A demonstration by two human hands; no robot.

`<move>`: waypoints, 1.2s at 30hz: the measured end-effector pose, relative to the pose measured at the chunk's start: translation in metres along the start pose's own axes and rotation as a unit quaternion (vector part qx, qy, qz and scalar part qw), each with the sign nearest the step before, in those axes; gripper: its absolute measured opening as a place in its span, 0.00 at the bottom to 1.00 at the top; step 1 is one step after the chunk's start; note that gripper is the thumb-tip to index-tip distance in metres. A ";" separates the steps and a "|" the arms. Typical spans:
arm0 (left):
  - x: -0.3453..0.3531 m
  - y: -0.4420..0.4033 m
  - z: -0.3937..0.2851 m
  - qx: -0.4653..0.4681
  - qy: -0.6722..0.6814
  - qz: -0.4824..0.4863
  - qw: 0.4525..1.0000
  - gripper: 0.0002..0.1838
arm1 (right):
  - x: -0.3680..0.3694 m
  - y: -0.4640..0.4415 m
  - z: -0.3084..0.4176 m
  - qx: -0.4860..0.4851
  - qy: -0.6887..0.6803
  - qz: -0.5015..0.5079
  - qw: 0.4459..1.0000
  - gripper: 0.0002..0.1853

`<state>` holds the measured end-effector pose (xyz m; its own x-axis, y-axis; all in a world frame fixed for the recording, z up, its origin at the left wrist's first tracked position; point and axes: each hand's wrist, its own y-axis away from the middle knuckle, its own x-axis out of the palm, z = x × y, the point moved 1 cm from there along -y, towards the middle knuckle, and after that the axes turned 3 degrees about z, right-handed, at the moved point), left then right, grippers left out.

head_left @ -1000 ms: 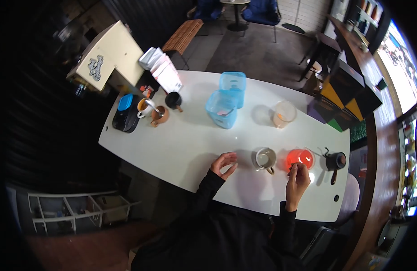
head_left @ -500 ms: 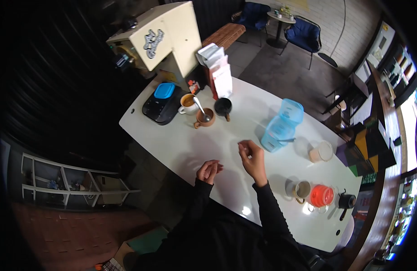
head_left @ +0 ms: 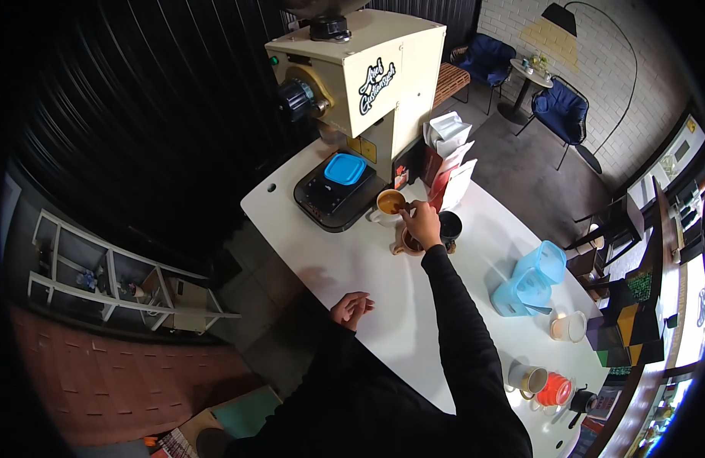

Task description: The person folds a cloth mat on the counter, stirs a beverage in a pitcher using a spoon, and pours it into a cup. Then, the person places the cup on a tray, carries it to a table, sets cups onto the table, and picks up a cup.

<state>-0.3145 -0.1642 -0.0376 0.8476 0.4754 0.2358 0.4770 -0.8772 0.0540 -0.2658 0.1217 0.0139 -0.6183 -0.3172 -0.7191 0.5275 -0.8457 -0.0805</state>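
My right hand (head_left: 423, 225) reaches over the brown cup (head_left: 406, 241), fingers pinched at the handle end of the spoon that stands in it; the hand covers most of the spoon. Just left of my fingertips is a white cup (head_left: 390, 203) with a brown drink inside. A black cup (head_left: 450, 224) stands close on the other side, partly behind my hand. Low over the table's near edge, my left hand (head_left: 352, 310) holds nothing, its fingers loosely curled and apart.
A cream grinder (head_left: 367, 84) and a black scale (head_left: 329, 198) bearing a blue lid (head_left: 345, 169) stand at the left end of the white table (head_left: 291, 244). Paper bags (head_left: 448, 156) are behind the cups. Rightward are a blue container (head_left: 513, 296), a glass (head_left: 570, 327), a mug (head_left: 526, 377) and a red vessel (head_left: 554, 389).
My right hand has moved from mid-table leftward and away from me to the spoon in the brown cup. My left hand stays near the table edge. The view has turned left.
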 end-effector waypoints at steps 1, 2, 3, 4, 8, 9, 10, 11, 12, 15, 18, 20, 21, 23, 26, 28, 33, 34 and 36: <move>-0.003 -0.003 0.000 -0.003 -0.002 -0.002 1.000 0.14 | 0.004 -0.002 -0.002 0.005 0.000 -0.010 1.000 0.14; -0.005 -0.006 0.000 -0.005 0.001 0.000 1.000 0.14 | 0.005 -0.003 -0.005 0.009 0.000 -0.022 1.000 0.13; -0.007 -0.009 -0.002 -0.006 0.003 0.004 1.000 0.14 | 0.003 -0.002 -0.005 -0.007 -0.007 -0.023 1.000 0.11; -0.007 -0.013 -0.002 -0.007 0.004 0.008 1.000 0.14 | -0.001 -0.001 -0.006 -0.004 -0.003 -0.025 1.000 0.11; -0.005 -0.027 -0.003 0.001 0.020 0.039 0.999 0.13 | -0.036 0.022 -0.006 -0.054 -0.027 -0.080 0.995 0.08; -0.003 -0.030 -0.002 -0.002 0.022 0.046 0.999 0.13 | -0.047 0.032 -0.006 -0.059 -0.056 -0.104 0.991 0.08; -0.001 -0.034 -0.001 -0.007 0.018 0.062 0.998 0.12 | -0.060 0.043 -0.004 -0.062 -0.084 -0.130 0.986 0.07; 0.003 -0.037 0.001 -0.012 0.015 0.081 0.997 0.12 | -0.074 0.058 -0.002 -0.054 -0.080 -0.138 0.986 0.07; 0.008 -0.041 0.003 -0.016 0.016 0.094 0.995 0.12 | -0.092 0.077 0.004 -0.031 -0.113 -0.171 0.978 0.07; 0.027 -0.049 0.006 -0.041 0.013 0.167 0.985 0.11 | -0.124 0.136 -0.009 0.016 -0.250 -0.243 0.937 0.09; 0.059 -0.051 0.005 -0.070 -0.007 0.262 0.962 0.10 | -0.166 0.211 -0.016 0.051 -0.362 -0.310 0.878 0.10; 0.085 -0.048 0.009 -0.077 -0.019 0.342 0.936 0.10 | -0.189 0.265 -0.030 0.072 -0.395 -0.380 0.833 0.11; 0.100 -0.044 0.012 -0.085 -0.022 0.371 0.925 0.10 | -0.200 0.293 -0.037 0.088 -0.374 -0.409 0.828 0.12; 0.134 -0.033 0.017 -0.099 -0.015 0.433 0.896 0.10 | -0.218 0.350 -0.049 0.120 -0.340 -0.475 0.803 0.13; 0.182 -0.010 0.022 -0.112 -0.031 0.533 0.838 0.11 | -0.233 0.428 -0.071 0.144 -0.304 -0.566 0.753 0.16; 0.209 0.007 0.025 -0.135 -0.043 0.591 0.794 0.12 | -0.240 0.474 -0.078 0.151 -0.281 -0.598 0.735 0.17; 0.274 0.061 0.047 -0.139 -0.032 0.707 0.693 0.14 | -0.253 0.543 -0.097 0.225 -0.197 -0.629 0.718 0.18; 0.286 0.074 0.048 -0.142 -0.031 0.720 0.678 0.14 | -0.257 0.549 -0.102 0.217 -0.188 -0.625 0.726 0.17; 0.309 0.096 0.051 -0.141 -0.045 0.739 0.657 0.15 | -0.263 0.557 -0.120 0.228 -0.174 -0.609 0.739 0.17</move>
<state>0.0052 -0.0983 -0.0091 0.3523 -0.9193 0.1753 -0.9345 -0.3558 0.0123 0.2608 -0.2149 0.0752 -0.6266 0.7755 -0.0771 -0.7470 -0.6259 -0.2243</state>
